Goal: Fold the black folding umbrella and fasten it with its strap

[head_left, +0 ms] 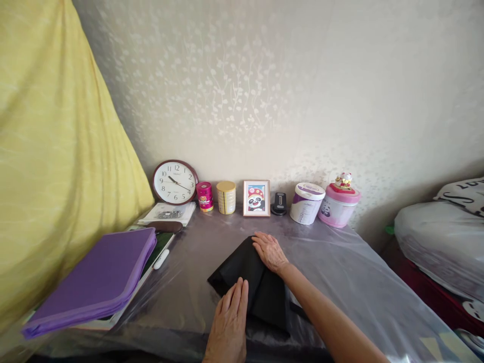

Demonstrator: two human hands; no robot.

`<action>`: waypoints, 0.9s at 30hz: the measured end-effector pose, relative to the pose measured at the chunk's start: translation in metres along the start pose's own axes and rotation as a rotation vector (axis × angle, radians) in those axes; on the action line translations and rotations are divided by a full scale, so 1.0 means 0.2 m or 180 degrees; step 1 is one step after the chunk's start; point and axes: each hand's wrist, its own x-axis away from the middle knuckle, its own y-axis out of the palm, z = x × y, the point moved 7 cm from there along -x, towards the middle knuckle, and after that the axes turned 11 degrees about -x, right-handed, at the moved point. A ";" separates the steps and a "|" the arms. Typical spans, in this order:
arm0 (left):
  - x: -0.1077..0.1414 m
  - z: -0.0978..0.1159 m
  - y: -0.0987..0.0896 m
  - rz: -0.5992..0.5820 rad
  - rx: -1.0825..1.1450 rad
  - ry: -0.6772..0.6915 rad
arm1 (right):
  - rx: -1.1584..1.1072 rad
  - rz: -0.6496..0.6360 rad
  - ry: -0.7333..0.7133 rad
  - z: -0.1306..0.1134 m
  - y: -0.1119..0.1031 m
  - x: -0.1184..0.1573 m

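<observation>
Left hand [229, 320], released and flat, rests on folded black fabric [265, 297], near left; right hand [269, 251], also released, at its far edge.

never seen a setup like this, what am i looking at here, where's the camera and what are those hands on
There is no machine here, just a person's two bare hands. The single picture comes from a camera worn on that person's head, looking forward and down, so the arms reach in from the bottom.

The right hand lies flat on the far part of a folded black cloth. The left hand is nearer the camera, fingers straight, seemingly resting on the cloth too. Neither has its fingers closed around anything.

The table has a grey, shiny cover. To the left lies a purple folder; along the wall stand a clock, a framed panda picture and several tins and tubs, among them a pink tub.
</observation>
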 end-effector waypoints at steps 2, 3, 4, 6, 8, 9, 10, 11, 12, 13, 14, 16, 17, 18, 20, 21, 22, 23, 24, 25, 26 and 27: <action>0.00 -0.01 0.01 0.0022 0.0046 -0.0034 | 0.0020 0.0177 0.0294 0.05 -0.05 -0.02; 0.01 -0.02 0.01 0.0023 0.0061 -0.0073 | -0.0028 0.0247 0.0308 0.04 -0.08 -0.01; 0.01 -0.03 0.02 0.0019 0.0072 -0.0116 | -0.0119 0.0260 0.0206 0.01 -0.11 0.01; 0.01 -0.04 0.03 0.0002 0.0078 -0.0204 | -0.0378 0.0109 -0.0292 -0.11 -0.12 0.05; 0.01 -0.05 0.03 -0.0047 0.0071 -0.0261 | -0.0561 -0.0309 -0.0933 -0.22 -0.08 0.12; 0.01 -0.05 0.03 -0.0079 0.0062 -0.0285 | -0.0582 -0.0433 -0.1138 -0.26 -0.06 0.14; 0.01 -0.05 0.02 -0.0109 0.0055 -0.0303 | -0.0545 -0.0480 -0.1210 -0.26 -0.04 0.14; 0.01 -0.05 0.02 -0.0139 0.0055 -0.0303 | -0.0463 -0.0434 -0.1126 -0.23 -0.02 0.13; 0.01 -0.05 0.02 -0.0163 0.0056 -0.0299 | -0.0353 -0.0334 -0.0927 -0.19 -0.02 0.10; 0.01 -0.05 0.01 -0.0183 0.0055 -0.0298 | -0.0230 -0.0224 -0.0672 -0.14 -0.02 0.07; 0.01 -0.05 0.01 -0.0202 0.0053 -0.0304 | -0.0106 -0.0094 -0.0403 -0.09 -0.03 0.05; 0.01 -0.05 0.01 -0.0242 0.0044 -0.0331 | 0.0018 0.0137 -0.0101 -0.05 -0.08 0.02; 0.01 -0.05 0.02 -0.0251 0.0038 -0.0348 | -0.0008 0.0194 -0.0125 -0.07 -0.10 0.02; 0.00 -0.05 0.02 -0.0250 0.0031 -0.0360 | -0.0094 0.0176 -0.0284 -0.11 -0.11 0.04; 0.00 -0.05 0.01 -0.0232 0.0006 -0.0372 | -0.0356 -0.0074 -0.0813 -0.22 -0.09 0.09; 0.00 -0.04 0.00 -0.0231 -0.0018 -0.0374 | -0.0463 -0.0289 -0.1103 -0.28 -0.06 0.13; 0.00 -0.04 0.00 -0.0241 -0.0047 -0.0376 | -0.0499 -0.0448 -0.1240 -0.30 -0.04 0.16; -0.01 -0.03 -0.01 -0.0266 -0.0078 -0.0376 | -0.0465 -0.0482 -0.1226 -0.29 -0.02 0.17; -0.01 -0.03 -0.02 -0.0300 -0.0109 -0.0382 | -0.0377 -0.0419 -0.1085 -0.26 0.00 0.16; -0.01 -0.02 -0.03 -0.0344 -0.0139 -0.0394 | -0.0249 -0.0285 -0.0841 -0.20 0.00 0.15; -0.01 -0.02 -0.03 -0.0394 -0.0170 -0.0411 | -0.0103 -0.0113 -0.0542 -0.14 -0.02 0.13; -0.01 -0.03 -0.04 -0.0435 -0.0204 -0.0445 | 0.0025 0.0057 -0.0235 -0.07 -0.04 0.11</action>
